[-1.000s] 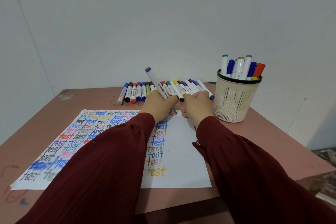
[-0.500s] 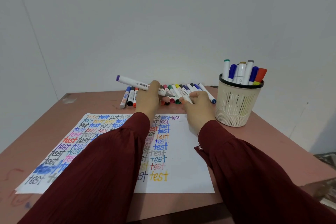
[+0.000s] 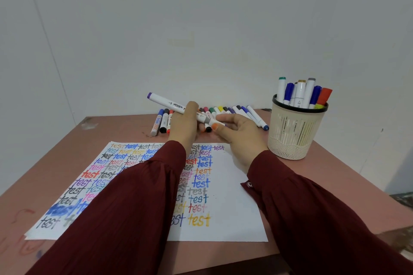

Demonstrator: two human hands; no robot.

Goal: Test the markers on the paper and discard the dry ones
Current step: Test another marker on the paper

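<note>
Centre frame: left hand (image 3: 182, 126) grip clamped on purple-capped marker (image 3: 169, 103), over marker row (image 3: 253, 114) at bench (image 3: 335, 174) back. Right hand (image 3: 241, 134) loose, fingers apart, beside its grey end. Paper (image 3: 234, 196) below. Seems tested; next, lay in row.

1. Pinkish-brown table (image 3: 335, 174), scuffed, with pen marks at its near left corner.
2. Paper (image 3: 232, 207) lying flat mid-table, covered in "test" scribbles.
3. Row of markers (image 3: 245, 111) along the far edge.
4. Basket (image 3: 297, 131) upright at far right.
</note>
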